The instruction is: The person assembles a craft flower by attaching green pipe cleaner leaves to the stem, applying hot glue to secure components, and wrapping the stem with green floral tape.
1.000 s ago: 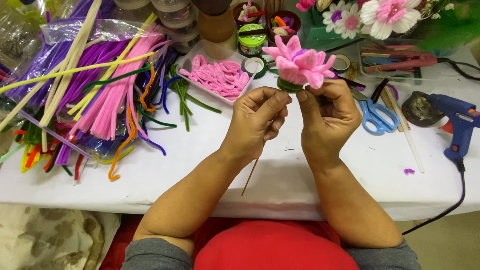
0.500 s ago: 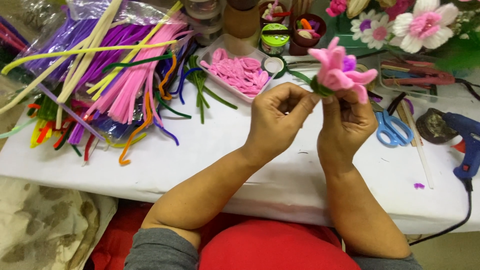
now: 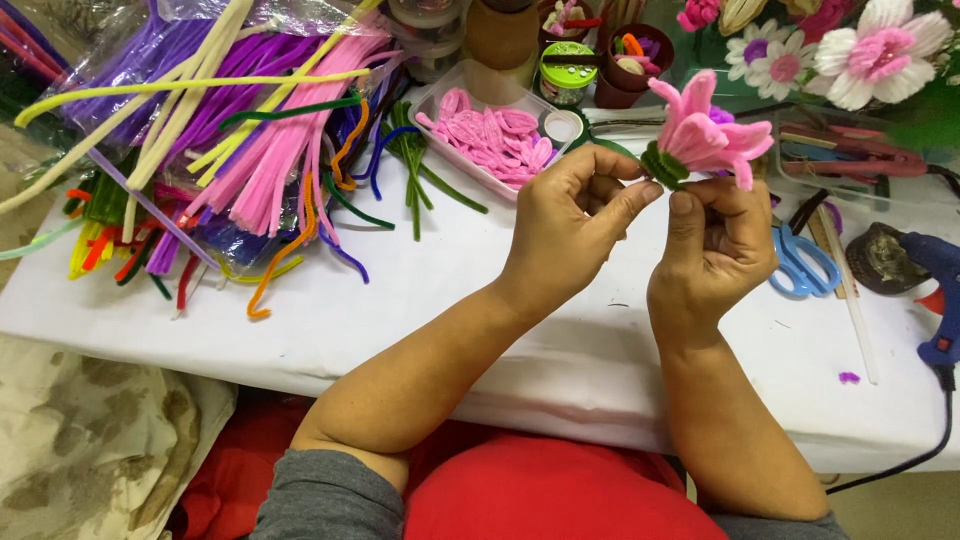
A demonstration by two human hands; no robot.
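Both of my hands hold a pink pipe-cleaner flower [image 3: 705, 130] above the white table [image 3: 400, 300]. My left hand [image 3: 570, 215] pinches the green wrapping [image 3: 662, 165] at the flower's base with thumb and forefinger. My right hand [image 3: 715, 250] is closed around the stem below the bloom, thumb up against the green base. The stem itself is hidden inside my fingers. The petals point up and to the right.
A big heap of coloured pipe cleaners [image 3: 220, 140] covers the table's left. A white tray of pink petal loops [image 3: 495, 135], small jars [image 3: 568, 70], finished flowers [image 3: 850, 50], blue scissors [image 3: 800, 265] and a blue glue gun [image 3: 940, 300] lie behind and right.
The view has shifted so the hands sit further right. The flower has tilted to the right, and my left fingers have moved up onto its green base.
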